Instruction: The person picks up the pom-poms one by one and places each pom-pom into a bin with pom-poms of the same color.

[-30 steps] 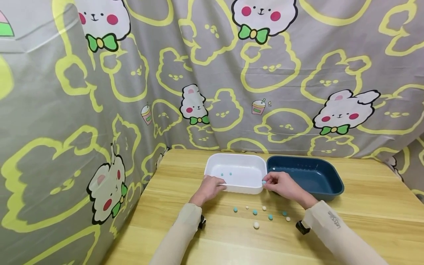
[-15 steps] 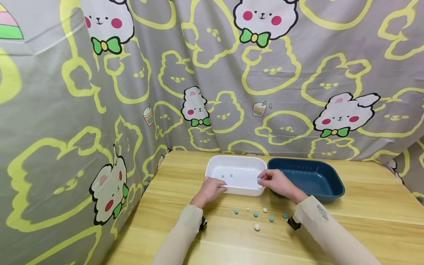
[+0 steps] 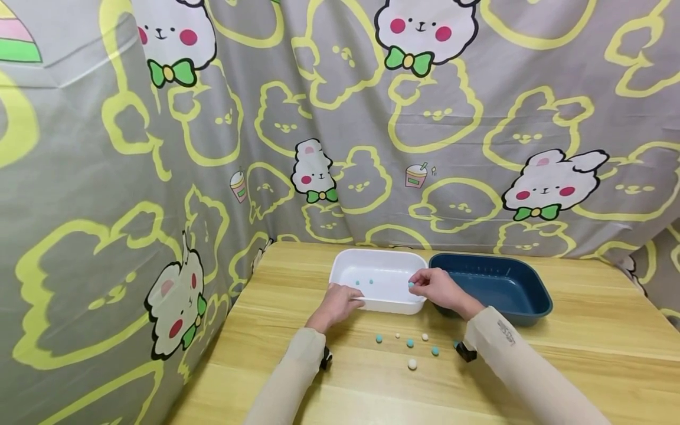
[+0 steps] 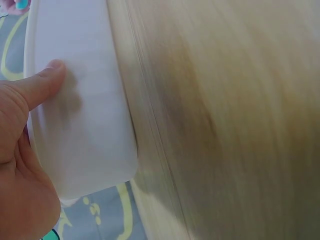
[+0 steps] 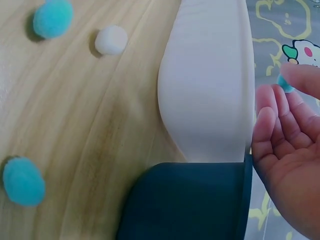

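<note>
Two balls (image 3: 371, 282) sit in the tray (image 3: 390, 289), the right hand (image 3: 443, 289) pinches another ball (image 3: 411, 284) at three o'clock, the left hand (image 3: 340, 302) grips its seven-o'clock rim, and at least seven loose balls (image 3: 410, 343) remain toward five.

A small round blue ball (image 3: 411, 284) is pinched between thumb and fingers of the right hand (image 3: 442, 290), over the right end of the white bin (image 3: 393, 306). The bin, oblong with rounded corners and an open top, stands upright on the desk (image 3: 297, 283); the left hand (image 3: 338, 302) grips its near wall. Two more balls (image 3: 371, 282), also blue, lie apart on its floor.
</note>
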Demonstrator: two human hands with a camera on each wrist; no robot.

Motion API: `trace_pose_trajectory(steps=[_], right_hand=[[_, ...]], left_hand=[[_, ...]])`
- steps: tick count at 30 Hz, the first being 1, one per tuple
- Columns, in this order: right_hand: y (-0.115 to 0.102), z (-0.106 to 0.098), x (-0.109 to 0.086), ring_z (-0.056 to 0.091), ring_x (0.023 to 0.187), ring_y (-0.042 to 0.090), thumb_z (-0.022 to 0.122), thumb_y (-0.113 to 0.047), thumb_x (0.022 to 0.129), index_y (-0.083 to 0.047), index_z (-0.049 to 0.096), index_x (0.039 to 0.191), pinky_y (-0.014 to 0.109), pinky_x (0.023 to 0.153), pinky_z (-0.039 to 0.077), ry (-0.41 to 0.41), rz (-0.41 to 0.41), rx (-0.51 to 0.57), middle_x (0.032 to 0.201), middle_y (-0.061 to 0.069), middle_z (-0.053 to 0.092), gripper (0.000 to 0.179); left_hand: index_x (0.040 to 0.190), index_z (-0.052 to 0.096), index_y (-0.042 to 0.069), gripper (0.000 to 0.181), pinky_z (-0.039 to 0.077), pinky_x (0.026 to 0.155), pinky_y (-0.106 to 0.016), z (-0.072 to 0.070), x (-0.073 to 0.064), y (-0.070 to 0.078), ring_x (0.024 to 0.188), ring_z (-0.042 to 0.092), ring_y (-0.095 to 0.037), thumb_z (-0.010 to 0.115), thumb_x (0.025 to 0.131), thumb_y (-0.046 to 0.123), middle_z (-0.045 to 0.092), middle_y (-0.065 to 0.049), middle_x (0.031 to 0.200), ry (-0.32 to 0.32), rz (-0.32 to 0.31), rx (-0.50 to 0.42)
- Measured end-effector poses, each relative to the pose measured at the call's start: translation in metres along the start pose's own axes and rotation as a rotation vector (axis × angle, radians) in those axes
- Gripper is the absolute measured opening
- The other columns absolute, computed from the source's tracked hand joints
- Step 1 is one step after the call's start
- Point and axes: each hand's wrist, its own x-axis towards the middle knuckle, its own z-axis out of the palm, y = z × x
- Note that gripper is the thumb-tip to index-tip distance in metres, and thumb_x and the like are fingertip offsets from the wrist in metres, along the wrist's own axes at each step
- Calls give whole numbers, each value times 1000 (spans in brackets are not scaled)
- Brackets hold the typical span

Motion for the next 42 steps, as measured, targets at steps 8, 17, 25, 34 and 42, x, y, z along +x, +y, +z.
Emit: trace_pose_trajectory(steps=[8,17,25,34,42], right_hand=[[1,-2,10,51,71,18,66,-14,88,-6,66,92,32,62,44,-27,-4,-56,78,2,58,8],[1,-8,22,56,74,17,65,-14,89,-3,66,97,32,66,47,-46,39,-80,81,3,61,13],[2,-12,31,59,74,19,64,-14,89,-3,66,97,33,67,47,-61,62,-85,80,3,63,15],[3,-13,40,58,76,21,65,-15,88,-3,66,97,34,69,46,-61,110,-99,81,5,63,15],[6,-16,47,59,74,18,66,-11,87,0,67,96,35,71,48,-51,106,-92,80,5,64,14]], left_hand=[[84,75,22,10,33,83,-33,-1,0,-1,79,62,-3,67,87,27,71,12,83,4,4,4],[82,74,22,12,33,80,-31,-1,2,-2,76,62,-3,66,88,28,71,13,82,12,12,35],[80,74,22,13,32,80,-31,-2,2,-2,73,61,-1,66,88,28,70,14,80,-5,1,26],[82,74,23,11,33,81,-30,-2,2,-2,76,62,-2,66,88,29,71,13,82,-15,-4,34],[82,74,22,12,33,83,-32,-1,1,0,79,63,-4,67,88,29,71,12,83,-12,1,27]])
